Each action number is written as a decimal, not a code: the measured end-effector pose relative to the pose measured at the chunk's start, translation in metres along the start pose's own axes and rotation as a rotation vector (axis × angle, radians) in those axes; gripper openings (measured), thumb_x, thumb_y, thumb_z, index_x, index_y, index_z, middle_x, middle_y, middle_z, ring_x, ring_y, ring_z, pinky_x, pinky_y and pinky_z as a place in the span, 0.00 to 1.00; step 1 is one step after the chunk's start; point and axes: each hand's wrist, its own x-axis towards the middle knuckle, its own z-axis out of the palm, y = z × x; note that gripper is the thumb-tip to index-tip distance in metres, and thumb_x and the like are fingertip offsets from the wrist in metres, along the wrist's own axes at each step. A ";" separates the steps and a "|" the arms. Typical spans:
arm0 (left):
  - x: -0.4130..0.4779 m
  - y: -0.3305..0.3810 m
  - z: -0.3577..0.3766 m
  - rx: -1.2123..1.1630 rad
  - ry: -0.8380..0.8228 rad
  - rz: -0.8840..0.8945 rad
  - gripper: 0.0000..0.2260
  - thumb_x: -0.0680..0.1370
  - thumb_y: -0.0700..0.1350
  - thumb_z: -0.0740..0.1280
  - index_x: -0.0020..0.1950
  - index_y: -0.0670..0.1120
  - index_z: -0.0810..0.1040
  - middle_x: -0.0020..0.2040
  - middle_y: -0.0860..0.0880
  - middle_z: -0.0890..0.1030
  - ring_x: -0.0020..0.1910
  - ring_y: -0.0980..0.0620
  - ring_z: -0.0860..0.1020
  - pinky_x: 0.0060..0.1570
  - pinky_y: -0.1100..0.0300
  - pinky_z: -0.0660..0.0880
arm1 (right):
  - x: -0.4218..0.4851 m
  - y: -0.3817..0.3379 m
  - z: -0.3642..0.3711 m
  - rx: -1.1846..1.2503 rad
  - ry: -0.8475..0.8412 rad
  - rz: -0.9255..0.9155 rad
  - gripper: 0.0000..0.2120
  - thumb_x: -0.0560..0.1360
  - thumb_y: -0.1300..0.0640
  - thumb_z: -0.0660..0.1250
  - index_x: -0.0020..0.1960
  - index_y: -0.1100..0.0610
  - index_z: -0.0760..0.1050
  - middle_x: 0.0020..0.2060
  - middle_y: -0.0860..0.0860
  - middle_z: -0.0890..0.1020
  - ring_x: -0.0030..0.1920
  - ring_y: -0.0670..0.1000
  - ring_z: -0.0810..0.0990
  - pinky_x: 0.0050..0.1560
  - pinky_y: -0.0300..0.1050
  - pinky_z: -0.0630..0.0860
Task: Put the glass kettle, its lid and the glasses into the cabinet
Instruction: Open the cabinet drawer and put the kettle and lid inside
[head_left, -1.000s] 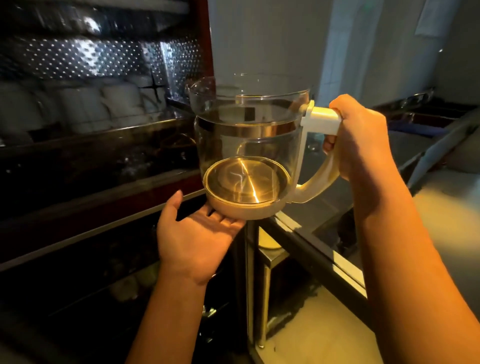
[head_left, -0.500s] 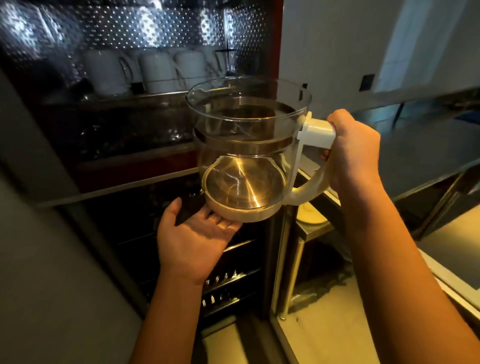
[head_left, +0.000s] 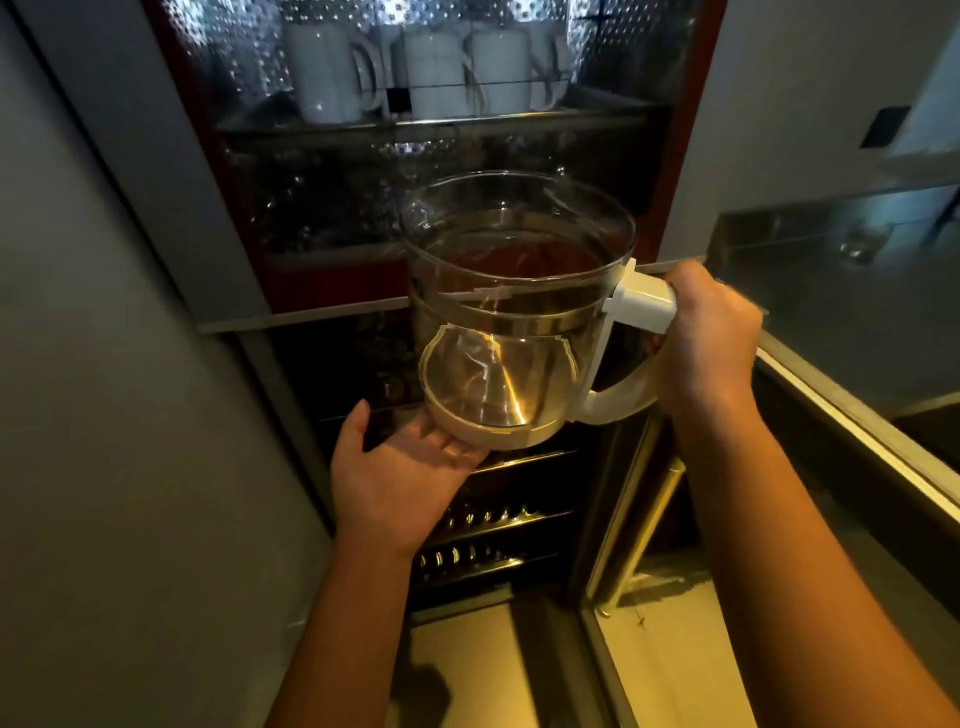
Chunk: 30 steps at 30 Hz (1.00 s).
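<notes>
1. Glass makes the body of the glass kettle (head_left: 514, 312), and this is probably the reason it is carried with two hands and not with one.
2. The right hand (head_left: 701, 338) is clenched around the white handle (head_left: 641, 306) on the right side of the kettle. I think this hand gives the direction and keeps the kettle upright.
3. The left hand (head_left: 400, 467) is flat with the palm up, and its fingers are touching the cream-coloured base (head_left: 493, 436) from below. It does not close around anything; it only supports the weight, so the glass does not hang from the handle alone.
4. The kettle is in the air, in front of the cabinet (head_left: 441, 291), between the two hands. It is not yet on any shelf.
5. It has no lid on its mouth, and the lid and the glasses are not visible here.
6. Far in the cabinet, on the upper shelf (head_left: 431, 122), white mugs (head_left: 322, 67) stand in a row against a shiny dotted back wall. Below them is a darker level, and I cannot tell what lies there.
7. Nearer and lower, wire racks (head_left: 498, 519) are seen behind the kettle.
8. To my judgement the kettle goes onto a free shelf next, and it must be set down slowly, because its wide body could knock against the shelf edge.
</notes>
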 end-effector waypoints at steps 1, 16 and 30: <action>0.002 0.002 -0.003 0.004 0.013 0.004 0.34 0.75 0.60 0.57 0.71 0.36 0.62 0.65 0.31 0.71 0.65 0.32 0.69 0.63 0.37 0.63 | 0.000 0.003 0.003 0.000 -0.011 -0.007 0.12 0.75 0.58 0.61 0.32 0.57 0.69 0.24 0.49 0.69 0.24 0.45 0.67 0.26 0.37 0.66; 0.024 -0.007 -0.020 0.008 0.079 0.032 0.34 0.74 0.61 0.56 0.71 0.37 0.62 0.66 0.31 0.69 0.66 0.33 0.66 0.60 0.37 0.64 | 0.020 0.021 0.016 0.007 -0.133 0.036 0.12 0.76 0.59 0.60 0.33 0.57 0.69 0.28 0.49 0.70 0.28 0.45 0.69 0.27 0.36 0.67; 0.046 -0.020 -0.044 -0.022 0.128 0.050 0.33 0.76 0.62 0.54 0.70 0.37 0.64 0.64 0.32 0.72 0.63 0.33 0.70 0.52 0.38 0.68 | 0.033 0.061 0.017 0.010 -0.139 -0.030 0.13 0.76 0.60 0.60 0.48 0.72 0.73 0.28 0.49 0.70 0.29 0.46 0.69 0.31 0.40 0.68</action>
